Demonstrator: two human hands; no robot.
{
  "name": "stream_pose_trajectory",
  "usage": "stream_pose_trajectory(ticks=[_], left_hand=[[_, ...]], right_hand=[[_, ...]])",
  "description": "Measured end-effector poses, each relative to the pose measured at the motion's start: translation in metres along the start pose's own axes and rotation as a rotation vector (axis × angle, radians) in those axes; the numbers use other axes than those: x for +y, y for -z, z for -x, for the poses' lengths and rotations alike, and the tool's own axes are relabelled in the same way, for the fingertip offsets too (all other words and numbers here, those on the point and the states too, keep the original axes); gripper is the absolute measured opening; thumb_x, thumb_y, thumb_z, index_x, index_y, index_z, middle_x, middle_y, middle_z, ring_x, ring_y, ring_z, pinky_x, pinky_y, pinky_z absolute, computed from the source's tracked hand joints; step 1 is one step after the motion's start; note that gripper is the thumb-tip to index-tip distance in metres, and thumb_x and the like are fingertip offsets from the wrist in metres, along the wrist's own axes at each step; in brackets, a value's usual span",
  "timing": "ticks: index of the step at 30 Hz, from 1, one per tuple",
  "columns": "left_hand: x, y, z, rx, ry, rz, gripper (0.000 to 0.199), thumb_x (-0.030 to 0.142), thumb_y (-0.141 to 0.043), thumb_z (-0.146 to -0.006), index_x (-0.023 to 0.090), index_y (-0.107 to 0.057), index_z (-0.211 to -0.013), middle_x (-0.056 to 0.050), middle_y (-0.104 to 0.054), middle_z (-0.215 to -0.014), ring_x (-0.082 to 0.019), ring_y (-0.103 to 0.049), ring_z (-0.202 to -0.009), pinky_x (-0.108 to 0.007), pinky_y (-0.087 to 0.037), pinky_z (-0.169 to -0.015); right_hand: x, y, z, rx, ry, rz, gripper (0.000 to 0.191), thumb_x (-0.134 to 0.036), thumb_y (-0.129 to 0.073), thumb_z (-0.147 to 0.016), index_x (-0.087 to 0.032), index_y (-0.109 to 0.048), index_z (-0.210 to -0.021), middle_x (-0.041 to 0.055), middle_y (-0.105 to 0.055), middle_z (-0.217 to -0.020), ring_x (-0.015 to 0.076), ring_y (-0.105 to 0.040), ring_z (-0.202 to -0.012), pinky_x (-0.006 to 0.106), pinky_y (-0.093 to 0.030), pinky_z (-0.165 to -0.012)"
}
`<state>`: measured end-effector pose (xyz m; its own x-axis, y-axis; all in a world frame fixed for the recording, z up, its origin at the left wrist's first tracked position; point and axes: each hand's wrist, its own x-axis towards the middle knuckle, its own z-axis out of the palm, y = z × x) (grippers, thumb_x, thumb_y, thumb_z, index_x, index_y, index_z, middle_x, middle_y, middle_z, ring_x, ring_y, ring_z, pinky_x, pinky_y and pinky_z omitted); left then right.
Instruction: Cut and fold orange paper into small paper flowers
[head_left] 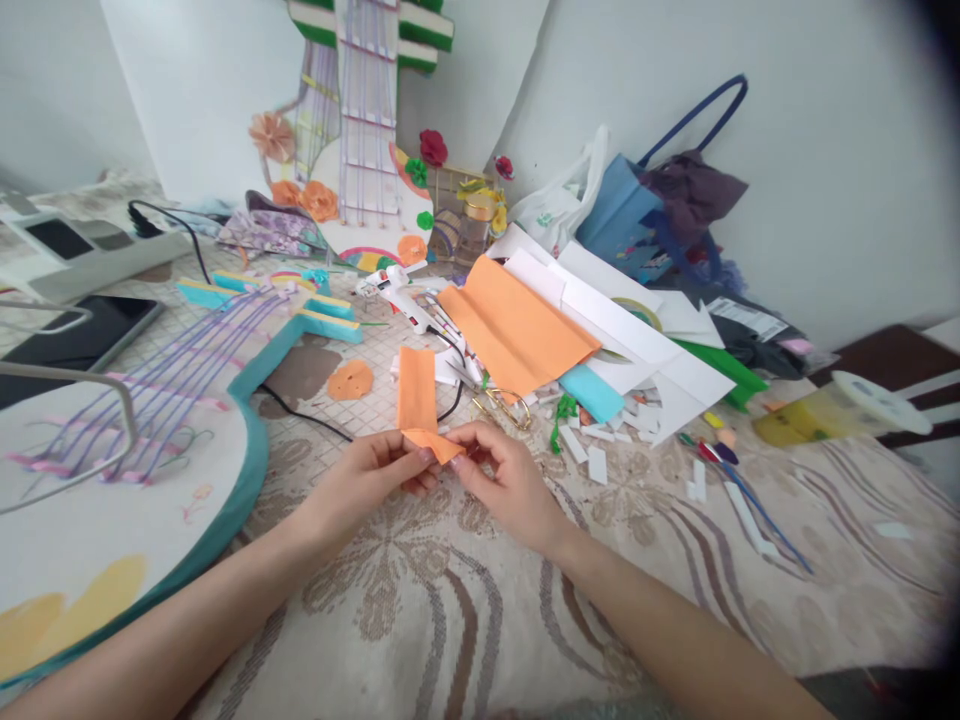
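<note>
An orange strip [417, 392] of crepe-like material reaches from the mat down to both hands, its near end folded over. My left hand [390, 465] pinches the folded end from the left, thumb on top. From the right, my right hand [491, 465] grips the same end between thumb and fingers, close beside the left. Behind the strip lie gold-handled scissors [501, 408], and an orange round piece [350, 380] is left of it. A large orange sheet [517, 325] rests on white sheets [645, 345] to the right.
A guitar-shaped craft [150, 450] fills the left side. A white glue gun [405, 300] with a black cord lies behind the strip. White scraps [597, 465] are scattered to the right, near a lidded plastic cup [832, 410]. Another instrument-shaped craft [367, 150] stands at the back.
</note>
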<state>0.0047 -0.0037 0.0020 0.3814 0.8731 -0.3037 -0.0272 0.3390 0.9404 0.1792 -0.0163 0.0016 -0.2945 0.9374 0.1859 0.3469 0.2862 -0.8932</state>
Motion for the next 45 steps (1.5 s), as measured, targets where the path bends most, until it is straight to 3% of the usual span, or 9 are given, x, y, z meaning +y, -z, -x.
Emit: stream_pose_trajectory(ticks=[7, 12, 18, 21, 26, 28, 35, 45], left_hand=[[0.0, 0.0, -0.002, -0.004, 0.02, -0.076, 0.018, 0.033, -0.06, -0.076, 0.014, -0.063, -0.077, -0.001, -0.065, -0.069, -0.013, -0.058, -0.065, -0.026, -0.047, -0.064], [0.001, -0.001, 0.0, -0.012, 0.044, -0.048, 0.017, 0.031, -0.06, -0.076, 0.014, -0.063, -0.078, -0.003, -0.067, -0.071, -0.014, -0.059, -0.066, -0.026, -0.046, -0.065], [0.0, 0.0, 0.0, -0.039, 0.096, 0.126, 0.013, 0.027, -0.061, -0.076, 0.014, -0.065, -0.075, -0.002, -0.066, -0.069, -0.012, -0.059, -0.065, -0.022, -0.046, -0.063], [0.0, 0.001, -0.001, -0.045, 0.115, 0.206, 0.012, 0.024, -0.062, -0.076, 0.014, -0.065, -0.072, -0.001, -0.066, -0.066, -0.01, -0.058, -0.062, -0.02, -0.045, -0.059], [-0.001, 0.003, -0.002, -0.051, 0.153, 0.339, 0.009, 0.021, -0.064, -0.075, 0.014, -0.065, -0.07, -0.001, -0.066, -0.067, -0.009, -0.057, -0.061, -0.018, -0.045, -0.056], [-0.001, 0.004, -0.002, -0.049, 0.159, 0.349, 0.009, 0.021, -0.064, -0.074, 0.013, -0.065, -0.068, -0.002, -0.066, -0.066, -0.009, -0.057, -0.059, -0.018, -0.045, -0.055], [0.0, 0.004, -0.001, -0.067, 0.141, 0.298, 0.01, 0.024, -0.063, -0.075, 0.014, -0.066, -0.073, -0.002, -0.064, -0.068, -0.01, -0.056, -0.061, -0.021, -0.045, -0.057], [0.002, 0.001, 0.001, 0.009, 0.092, 0.142, 0.014, 0.028, -0.063, -0.074, 0.014, -0.063, -0.073, -0.001, -0.064, -0.066, -0.012, -0.057, -0.062, -0.024, -0.045, -0.062]], right_hand=[[0.001, -0.001, 0.004, 0.063, 0.002, -0.003, 0.03, -0.013, -0.047, -0.085, -0.022, -0.048, -0.114, 0.0011, -0.056, -0.084, 0.0128, -0.055, -0.074, 0.025, -0.045, -0.067], [0.002, 0.001, 0.004, 0.056, 0.005, 0.014, 0.021, -0.015, -0.045, -0.087, -0.022, -0.043, -0.106, -0.003, -0.053, -0.071, 0.0117, -0.052, -0.065, 0.023, -0.04, -0.059], [0.002, 0.008, -0.001, -0.109, 0.166, 0.057, 0.022, -0.003, -0.042, -0.082, -0.02, -0.054, -0.087, 0.0015, -0.056, -0.086, 0.0135, -0.054, -0.081, 0.026, -0.043, -0.073], [0.001, 0.011, -0.003, -0.114, 0.186, 0.036, 0.031, 0.001, -0.037, -0.081, -0.021, -0.057, -0.091, 0.0033, -0.058, -0.093, 0.0152, -0.055, -0.092, 0.03, -0.043, -0.082], [-0.002, 0.016, -0.003, -0.164, 0.242, 0.034, 0.04, 0.006, -0.036, -0.078, -0.022, -0.059, -0.095, 0.0053, -0.05, -0.124, 0.0173, -0.047, -0.116, 0.035, -0.038, -0.096], [-0.001, 0.016, -0.003, -0.191, 0.245, 0.04, 0.041, 0.006, -0.037, -0.078, -0.023, -0.061, -0.094, 0.0047, -0.05, -0.123, 0.0167, -0.048, -0.115, 0.034, -0.038, -0.095], [0.003, 0.013, -0.004, -0.109, 0.155, 0.02, 0.043, 0.0, -0.036, -0.083, -0.026, -0.059, -0.108, 0.0036, -0.06, -0.102, 0.0164, -0.056, -0.095, 0.034, -0.045, -0.084], [0.005, 0.014, -0.004, -0.122, 0.134, -0.034, 0.034, 0.001, -0.05, -0.073, -0.024, -0.062, -0.094, 0.0047, -0.056, -0.107, 0.0178, -0.054, -0.102, 0.034, -0.044, -0.088]])
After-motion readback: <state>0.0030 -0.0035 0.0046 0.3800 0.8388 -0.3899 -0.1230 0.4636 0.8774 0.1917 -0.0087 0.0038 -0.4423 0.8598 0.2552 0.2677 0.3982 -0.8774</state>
